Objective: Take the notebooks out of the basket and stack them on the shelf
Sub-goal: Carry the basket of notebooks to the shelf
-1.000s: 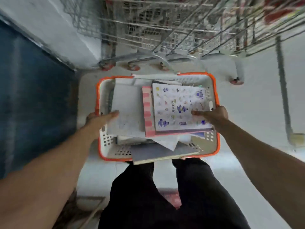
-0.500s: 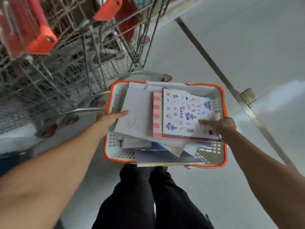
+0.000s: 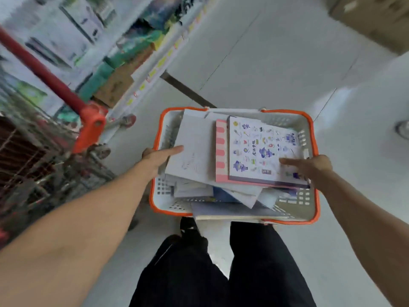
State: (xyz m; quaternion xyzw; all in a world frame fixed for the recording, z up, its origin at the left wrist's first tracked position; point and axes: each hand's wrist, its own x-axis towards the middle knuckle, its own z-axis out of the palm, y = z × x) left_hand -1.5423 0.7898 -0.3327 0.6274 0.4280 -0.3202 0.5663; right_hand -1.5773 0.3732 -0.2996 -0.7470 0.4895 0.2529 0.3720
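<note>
Head view, read left to right. At far left stood a wire shopping cart [image 3: 44, 156] with a red handle bar [image 3: 42, 69] and an orange corner fitting [image 3: 90, 127]; beyond it, blurred, ran the shelf [image 3: 137, 60] stocked with boxed and wrapped goods behind a strip of yellow price tags.

The left hand [image 3: 158, 157] lay at the left rim of the basket [image 3: 316, 185], thumb stretched flat onto the cover of a plain white notebook [image 3: 194, 149]; its fingers were hidden below the rim, so whether they curled round the basket could not be told.

The basket, white with an orange rim, was carried in front of the person's dark trousers [image 3: 221, 273]. In it the notebooks lay in a loose, skewed pile: the white one at left, a pink-striped notebook [image 3: 221, 151] at centre, and on top of that a cartoon-printed notebook [image 3: 261, 149]; others lay beneath, one jutting over the near rim.

The right hand [image 3: 314, 167] met the right rim, thumb extended onto the printed cover, fingers likewise unseen.

Judged step: transport of the loaded basket toward the shelf, no notebook yet removed. The next move called for setting the basket down or freeing one hand, then lifting the topmost notebooks first.

At upper right a cardboard box [image 3: 374, 21] rested on the pale floor [image 3: 265, 63].
</note>
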